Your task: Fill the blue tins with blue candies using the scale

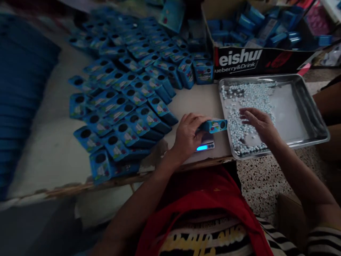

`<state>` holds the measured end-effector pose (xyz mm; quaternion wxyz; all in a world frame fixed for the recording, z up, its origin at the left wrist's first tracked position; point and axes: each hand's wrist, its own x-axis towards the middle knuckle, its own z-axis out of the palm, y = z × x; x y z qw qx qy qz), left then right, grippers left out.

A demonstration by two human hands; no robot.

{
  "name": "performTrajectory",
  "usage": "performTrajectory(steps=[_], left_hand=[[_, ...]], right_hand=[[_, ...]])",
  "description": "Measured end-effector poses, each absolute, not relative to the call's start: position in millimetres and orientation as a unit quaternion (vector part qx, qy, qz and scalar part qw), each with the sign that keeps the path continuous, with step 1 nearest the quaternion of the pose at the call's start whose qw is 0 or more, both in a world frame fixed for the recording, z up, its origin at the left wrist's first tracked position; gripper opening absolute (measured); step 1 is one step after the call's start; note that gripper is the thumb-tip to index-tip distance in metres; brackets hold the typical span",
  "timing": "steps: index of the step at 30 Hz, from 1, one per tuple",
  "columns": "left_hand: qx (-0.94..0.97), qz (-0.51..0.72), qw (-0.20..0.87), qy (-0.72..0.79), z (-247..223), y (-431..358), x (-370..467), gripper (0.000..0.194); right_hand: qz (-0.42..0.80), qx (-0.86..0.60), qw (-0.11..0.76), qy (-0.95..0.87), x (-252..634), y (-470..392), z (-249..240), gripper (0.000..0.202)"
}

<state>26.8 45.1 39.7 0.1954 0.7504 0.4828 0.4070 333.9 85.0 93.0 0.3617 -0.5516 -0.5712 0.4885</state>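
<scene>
My left hand (187,134) is closed around a small blue candy box (217,126) with a dark round hole in its top face. The box is tilted above a small digital scale (209,146) whose display glows blue. Over the left part of a metal tray (298,145) hovers my right hand (259,124), its fingers stretched toward the box and apart; I see nothing held in them. Beneath it, many small pale blue candies (257,96) are spread in the tray.
Rows of similar blue boxes (119,103) stand on the table (64,142) to the left. Behind the tray is a black-printed carton (239,62) full of blue packs. Blue stacked material (23,78) rises at far left. The table's worn front edge (66,190) runs before me.
</scene>
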Motion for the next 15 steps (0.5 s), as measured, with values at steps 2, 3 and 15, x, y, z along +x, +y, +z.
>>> performTrajectory(steps=[2, 3, 15], left_hand=[[0.797, 0.399, 0.112, 0.44, 51, 58, 38, 0.034], [0.806, 0.404, 0.084, 0.424, 53, 64, 44, 0.036], [0.756, 0.438, 0.086, 0.48, 33, 82, 59, 0.036]], right_hand=[[0.637, -0.522, 0.395, -0.407, 315, 79, 86, 0.044], [0.685, -0.505, 0.401, -0.34, 306, 79, 83, 0.045], [0.766, -0.455, 0.407, -0.2, 292, 93, 84, 0.003]])
